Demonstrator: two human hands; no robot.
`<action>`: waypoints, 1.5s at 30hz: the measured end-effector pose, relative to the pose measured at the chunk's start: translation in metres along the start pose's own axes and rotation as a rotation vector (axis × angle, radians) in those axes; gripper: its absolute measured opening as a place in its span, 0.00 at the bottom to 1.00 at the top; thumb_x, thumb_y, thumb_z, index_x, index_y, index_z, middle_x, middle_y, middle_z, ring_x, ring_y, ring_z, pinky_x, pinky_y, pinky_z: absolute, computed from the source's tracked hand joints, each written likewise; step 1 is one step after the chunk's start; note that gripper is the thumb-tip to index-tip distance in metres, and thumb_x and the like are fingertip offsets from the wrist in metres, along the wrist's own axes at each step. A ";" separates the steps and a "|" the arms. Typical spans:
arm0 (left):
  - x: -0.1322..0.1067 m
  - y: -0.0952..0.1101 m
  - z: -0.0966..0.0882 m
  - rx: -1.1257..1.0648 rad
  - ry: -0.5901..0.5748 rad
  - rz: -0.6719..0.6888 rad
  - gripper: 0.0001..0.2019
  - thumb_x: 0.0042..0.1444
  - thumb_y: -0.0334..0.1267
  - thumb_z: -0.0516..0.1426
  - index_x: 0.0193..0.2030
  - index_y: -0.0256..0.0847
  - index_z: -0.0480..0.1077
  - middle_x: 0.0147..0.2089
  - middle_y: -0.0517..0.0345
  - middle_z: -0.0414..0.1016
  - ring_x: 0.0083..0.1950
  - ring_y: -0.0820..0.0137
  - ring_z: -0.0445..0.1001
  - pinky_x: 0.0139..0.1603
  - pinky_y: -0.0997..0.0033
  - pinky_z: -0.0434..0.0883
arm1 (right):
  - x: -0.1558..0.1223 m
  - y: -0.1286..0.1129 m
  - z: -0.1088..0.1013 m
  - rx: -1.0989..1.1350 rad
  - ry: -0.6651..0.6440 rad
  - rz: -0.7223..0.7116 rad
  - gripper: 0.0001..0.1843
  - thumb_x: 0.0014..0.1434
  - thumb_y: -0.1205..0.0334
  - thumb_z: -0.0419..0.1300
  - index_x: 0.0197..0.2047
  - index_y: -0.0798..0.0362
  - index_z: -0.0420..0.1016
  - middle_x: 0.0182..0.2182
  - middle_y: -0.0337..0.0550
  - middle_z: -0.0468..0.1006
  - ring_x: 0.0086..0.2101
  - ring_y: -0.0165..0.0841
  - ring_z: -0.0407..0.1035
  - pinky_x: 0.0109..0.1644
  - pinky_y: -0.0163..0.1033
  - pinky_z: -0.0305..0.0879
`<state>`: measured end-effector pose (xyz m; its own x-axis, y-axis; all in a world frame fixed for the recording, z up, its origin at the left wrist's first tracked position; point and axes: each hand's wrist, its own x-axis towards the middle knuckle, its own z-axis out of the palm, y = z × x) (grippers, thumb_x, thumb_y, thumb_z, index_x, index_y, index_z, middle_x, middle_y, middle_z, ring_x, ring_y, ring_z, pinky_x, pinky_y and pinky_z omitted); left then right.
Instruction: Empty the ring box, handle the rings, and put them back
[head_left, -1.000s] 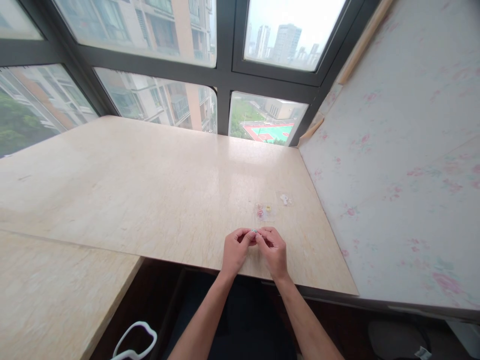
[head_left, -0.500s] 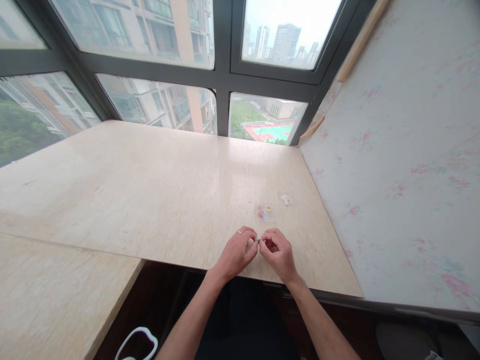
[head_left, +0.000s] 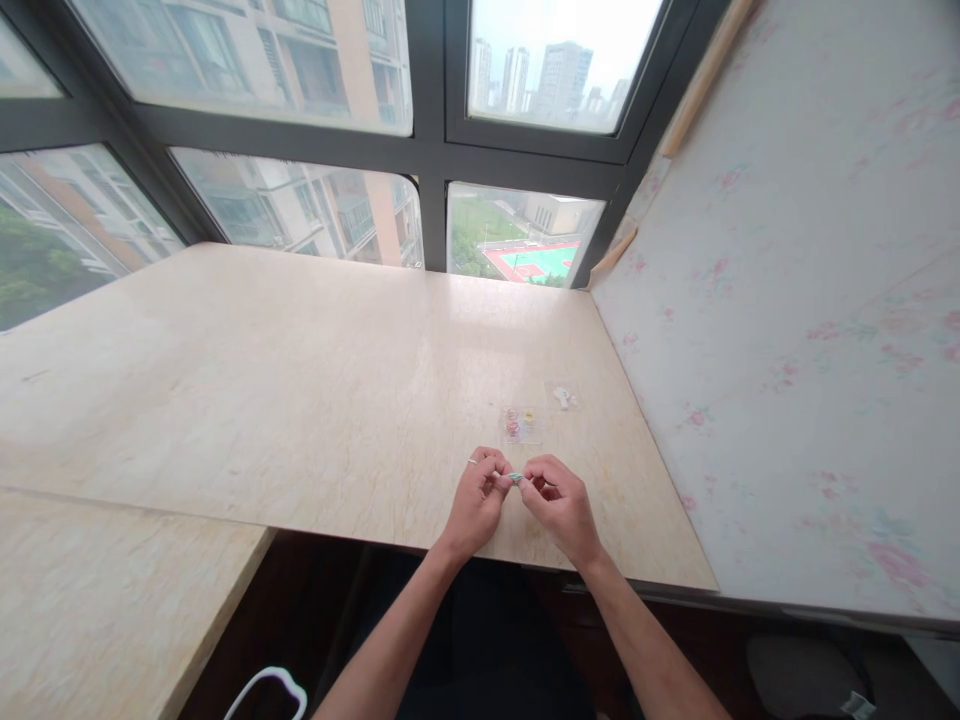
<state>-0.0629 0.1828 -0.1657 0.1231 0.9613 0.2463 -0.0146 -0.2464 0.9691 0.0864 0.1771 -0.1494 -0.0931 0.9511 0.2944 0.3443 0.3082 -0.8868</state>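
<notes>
Between my fingertips, close to the counter's front edge, is a small bundle of thin green bands [head_left: 516,478]. My left hand [head_left: 480,500] pinches its left end between thumb and fingers, and a ring shows on one finger. The right end is pinched by my right hand [head_left: 559,505], with the fingers curled in. Both hands nearly meet, so the ends of the bundle are hidden. Just beyond them lies a small clear compartment box [head_left: 523,427] holding pink and yellow loops. A clear lid or tray [head_left: 562,397] with small white pieces sits behind it to the right.
The beige marble-patterned counter [head_left: 300,400] runs back to dark-framed windows [head_left: 431,150]. A flowered wallpapered wall [head_left: 787,350] rises on the right. At the lower left another counter section [head_left: 90,590] juts forward, with a white curved object [head_left: 274,680] below it.
The view has shifted slightly to the right. My left hand has turned a little, and the green bands now look flatter and more stretched between the fingertips.
</notes>
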 end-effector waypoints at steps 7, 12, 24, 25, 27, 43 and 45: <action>0.014 0.015 0.006 -0.425 -0.171 -0.234 0.15 0.57 0.48 0.58 0.32 0.37 0.64 0.33 0.58 0.59 0.33 0.73 0.58 0.37 0.73 0.59 | 0.012 -0.003 -0.010 0.292 -0.083 0.110 0.10 0.58 0.57 0.60 0.30 0.55 0.74 0.30 0.43 0.71 0.27 0.28 0.63 0.28 0.33 0.61; 0.021 0.019 0.005 -0.659 -0.262 -0.349 0.17 0.54 0.49 0.61 0.31 0.36 0.63 0.29 0.60 0.57 0.30 0.75 0.55 0.35 0.73 0.56 | 0.016 -0.008 -0.015 0.411 -0.147 0.144 0.10 0.59 0.57 0.61 0.31 0.54 0.75 0.31 0.42 0.72 0.25 0.27 0.63 0.27 0.33 0.60; 0.021 0.012 0.005 -0.510 -0.185 -0.523 0.20 0.55 0.54 0.59 0.30 0.35 0.63 0.25 0.61 0.59 0.26 0.76 0.56 0.30 0.73 0.55 | 0.016 -0.001 -0.015 0.253 -0.134 0.275 0.14 0.57 0.51 0.63 0.36 0.54 0.73 0.30 0.42 0.74 0.29 0.29 0.67 0.31 0.34 0.65; 0.021 0.010 0.008 -0.510 -0.159 -0.537 0.21 0.54 0.54 0.59 0.30 0.35 0.64 0.25 0.61 0.59 0.26 0.76 0.56 0.30 0.74 0.55 | 0.016 -0.002 -0.014 0.244 -0.118 0.275 0.14 0.56 0.51 0.63 0.38 0.54 0.72 0.31 0.42 0.73 0.29 0.30 0.68 0.31 0.34 0.65; 0.020 0.008 0.014 -0.506 -0.119 -0.556 0.22 0.53 0.56 0.59 0.31 0.35 0.64 0.24 0.61 0.60 0.25 0.76 0.56 0.29 0.74 0.55 | 0.016 -0.002 -0.012 0.213 -0.097 0.271 0.16 0.56 0.51 0.63 0.41 0.54 0.72 0.31 0.42 0.73 0.29 0.30 0.68 0.30 0.33 0.66; 0.031 0.015 0.022 -0.283 0.044 -0.387 0.17 0.52 0.46 0.63 0.43 0.35 0.76 0.34 0.52 0.77 0.30 0.71 0.74 0.31 0.74 0.69 | 0.037 0.003 -0.033 0.216 -0.043 0.309 0.17 0.53 0.49 0.65 0.38 0.56 0.77 0.30 0.44 0.76 0.26 0.28 0.66 0.27 0.34 0.64; 0.033 0.015 0.023 -0.255 0.052 -0.363 0.16 0.53 0.44 0.62 0.44 0.35 0.77 0.33 0.51 0.78 0.31 0.70 0.76 0.32 0.73 0.70 | 0.040 0.004 -0.033 0.226 -0.045 0.301 0.17 0.53 0.50 0.66 0.38 0.55 0.77 0.30 0.44 0.76 0.25 0.28 0.66 0.27 0.34 0.64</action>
<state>-0.0367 0.2078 -0.1436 0.1159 0.9865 -0.1159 -0.2246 0.1397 0.9644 0.1152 0.2162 -0.1296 -0.0615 0.9981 -0.0026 0.1484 0.0066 -0.9889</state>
